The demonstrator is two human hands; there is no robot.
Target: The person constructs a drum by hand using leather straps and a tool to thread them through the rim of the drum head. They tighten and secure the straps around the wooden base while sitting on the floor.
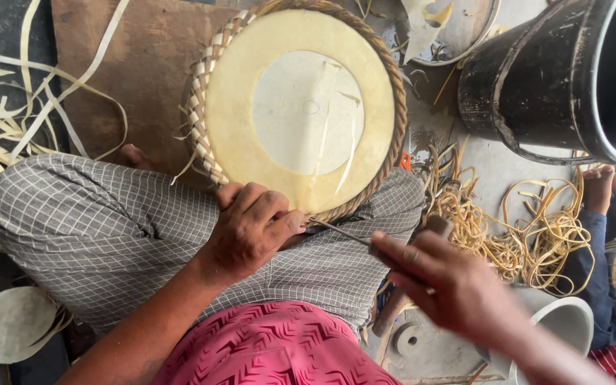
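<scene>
A round drum head point(301, 107) with a pale cream skin and a braided cane rim rests on my lap. My left hand point(251, 227) grips its near rim, thumb pressed on the edge. My right hand point(442, 281), blurred, holds a thin metal awl point(344, 232) whose point touches the rim next to my left thumb. A wooden handle point(393, 303) shows under the right hand.
A large black drum shell point(557, 78) lies at top right. Tangled yellow cane strips point(529, 228) cover the floor on the right, pale strips point(16, 107) on the left. Another person's feet point(611, 185) and blue trousers are at the right edge. A white bucket point(565, 317) stands near.
</scene>
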